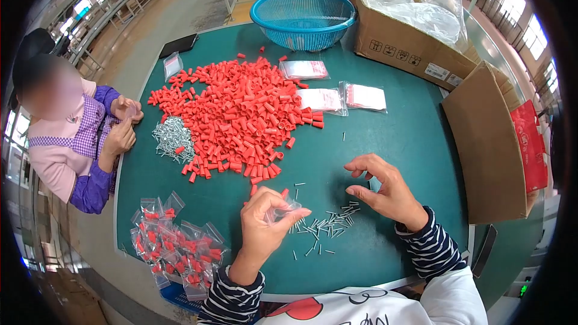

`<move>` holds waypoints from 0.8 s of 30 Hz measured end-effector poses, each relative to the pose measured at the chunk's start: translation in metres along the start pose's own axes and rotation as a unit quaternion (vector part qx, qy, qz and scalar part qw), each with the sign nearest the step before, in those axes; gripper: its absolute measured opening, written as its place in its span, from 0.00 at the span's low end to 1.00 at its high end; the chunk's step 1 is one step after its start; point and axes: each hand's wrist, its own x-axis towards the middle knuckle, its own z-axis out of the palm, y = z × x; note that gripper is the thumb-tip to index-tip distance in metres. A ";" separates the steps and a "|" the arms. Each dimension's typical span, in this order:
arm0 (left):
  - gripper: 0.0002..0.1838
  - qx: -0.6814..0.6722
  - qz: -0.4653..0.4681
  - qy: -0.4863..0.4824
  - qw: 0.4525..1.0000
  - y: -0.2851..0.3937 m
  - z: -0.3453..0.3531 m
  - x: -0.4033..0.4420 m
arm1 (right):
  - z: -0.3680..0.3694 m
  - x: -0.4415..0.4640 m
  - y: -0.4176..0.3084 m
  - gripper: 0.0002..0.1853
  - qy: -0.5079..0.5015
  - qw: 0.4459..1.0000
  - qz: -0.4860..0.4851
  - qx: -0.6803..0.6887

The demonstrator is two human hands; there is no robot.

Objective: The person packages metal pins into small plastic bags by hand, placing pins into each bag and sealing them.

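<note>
My left hand [260, 229] is closed on a small clear plastic bag [288, 206], near the table's front middle. Over the table to its right, my right hand [388, 195] is open, thumb and fingers apart, with nothing visible between them. Loose silver screws [328, 225] lie scattered between and below my hands. Beyond them spreads a big pile of red plastic caps [241, 114], a few reaching close to my left hand. Filled clear bags with red caps [174, 244] are heaped at the table's front left corner.
A pile of screws [173, 138] lies by a co-worker [75, 126] at the left edge. Stacks of flat bags [366, 97] lie behind the caps. A blue basket [303, 18] stands at the back; cardboard boxes [415, 39] line the right side.
</note>
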 end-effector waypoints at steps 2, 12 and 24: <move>0.14 0.009 0.019 -0.005 1.000 0.001 0.001 0.001 | 0.000 0.000 0.000 0.20 0.003 1.000 -0.002 -0.001; 0.16 0.033 -0.022 -0.018 0.999 0.014 -0.001 0.003 | -0.017 0.027 0.020 0.11 0.056 0.992 -0.041 -0.109; 0.16 -0.071 -0.089 -0.011 0.993 0.011 -0.001 -0.001 | -0.037 -0.015 0.008 0.20 -0.109 0.937 0.091 -0.319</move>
